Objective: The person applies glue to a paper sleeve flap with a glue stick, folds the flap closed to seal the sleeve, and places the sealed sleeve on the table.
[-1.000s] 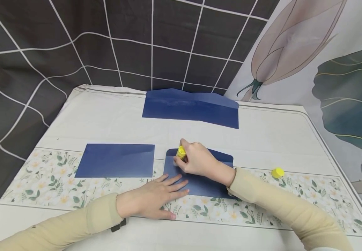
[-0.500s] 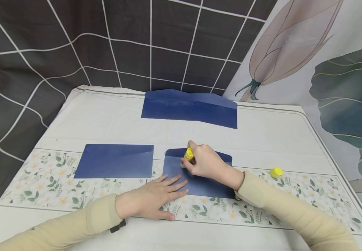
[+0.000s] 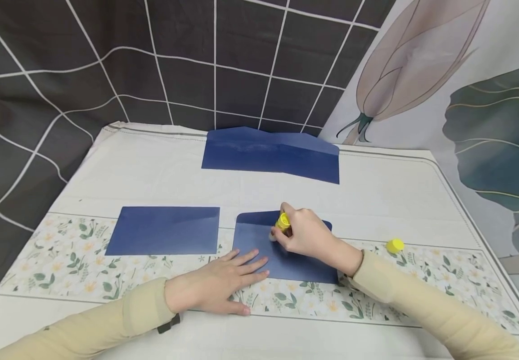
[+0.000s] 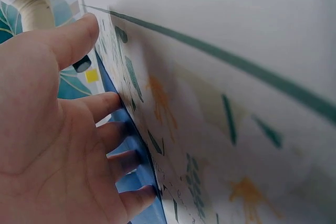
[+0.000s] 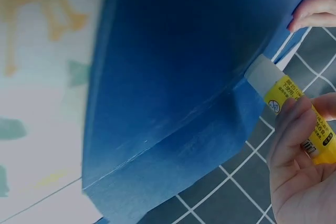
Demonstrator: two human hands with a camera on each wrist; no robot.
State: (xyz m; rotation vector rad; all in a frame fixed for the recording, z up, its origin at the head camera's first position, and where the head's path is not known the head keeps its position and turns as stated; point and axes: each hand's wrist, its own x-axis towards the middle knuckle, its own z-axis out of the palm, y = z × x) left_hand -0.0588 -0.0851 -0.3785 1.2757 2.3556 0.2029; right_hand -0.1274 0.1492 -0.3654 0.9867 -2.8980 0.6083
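Rightward across the envelope [image 3: 252, 240], my right grip [image 3: 308, 232] has slid, pinching the glue stick [image 3: 284, 221] near the envelope's fold; probably more of it is coated. My left grip [image 3: 220, 281] lies spread, fingertips on the envelope's left part.

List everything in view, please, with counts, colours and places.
Tablecloth: one, white with floral band, beneath
Near envelope: one, blue, flap open, front centre
Left envelope: one visible, blue, left
Far envelope: at least one, blue, back edge
Glue stick: one, yellow-white, over near envelope
Cap: one, yellow, tablecloth's right side
Grid backdrop: one, dark grey, behind
Floral backdrop: one, mostly pale, right
Wrist item: at least one, black, left wrist
Sleeves: two, beige, both arms
Left hand: one, on near envelope's edge
Right hand: one, gripping glue stick
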